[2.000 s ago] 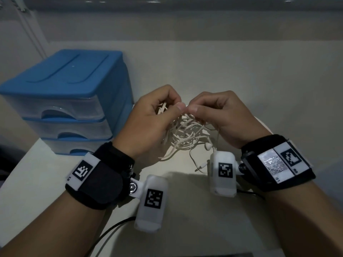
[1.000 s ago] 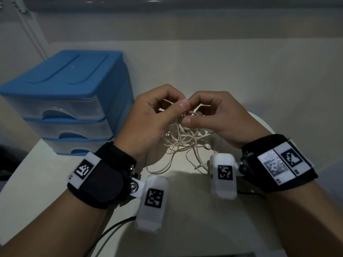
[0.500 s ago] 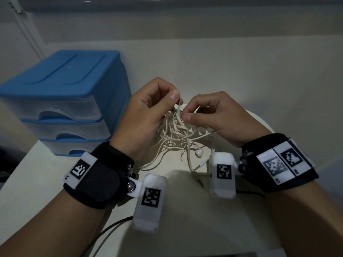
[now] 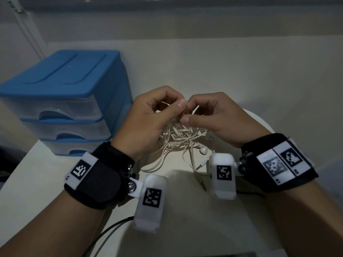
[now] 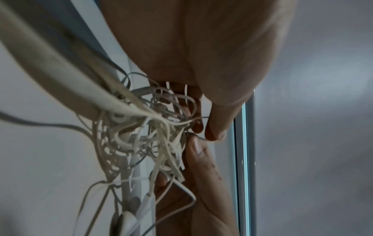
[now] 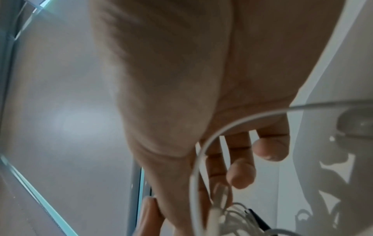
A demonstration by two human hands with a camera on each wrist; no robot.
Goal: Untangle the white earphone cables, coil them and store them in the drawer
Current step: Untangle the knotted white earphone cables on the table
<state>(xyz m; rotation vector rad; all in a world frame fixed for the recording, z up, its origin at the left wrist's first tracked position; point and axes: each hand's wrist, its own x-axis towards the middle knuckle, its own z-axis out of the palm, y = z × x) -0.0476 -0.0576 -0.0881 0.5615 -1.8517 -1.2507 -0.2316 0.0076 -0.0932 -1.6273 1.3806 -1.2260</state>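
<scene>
Item: cables (image 4: 178, 140). White earphone leads, flat and round, massed in one knot. Location: right of the drawers (image 4: 61, 108), lifted off the table (image 4: 204, 229), loose loops trailing down to it. One earbud (image 4: 203, 150) and a jack plug (image 4: 199, 166) hang free on the knot's side away from the drawers.

Left hand (image 4: 146, 119): nearer the drawers, thumb and fingers curled, pinching strands at the top of the knot. The left wrist view confirms fingertips (image 5: 216, 132) closed on thin strands, the mass hanging beside the palm.

Right hand (image 4: 219, 121): farther from the drawers, thumb and forefinger nipped on a strand at the same spot, almost touching the left thumb. The right wrist view is blurred; one loop crosses the palm (image 6: 201, 159), the other fingers loosely bent.

Drawers: blue-topped unit, three clear trays, all closed.

Step in hand, by judgement: untangling, early. The knot looks dense, nothing is coiled, nothing is stored.

Next move calls for: finding a free end, likely the plug or the earbud, and feeding it back through the loops while the other hand holds the knot slack. Pulling the hands apart hard would probably tighten it.
</scene>
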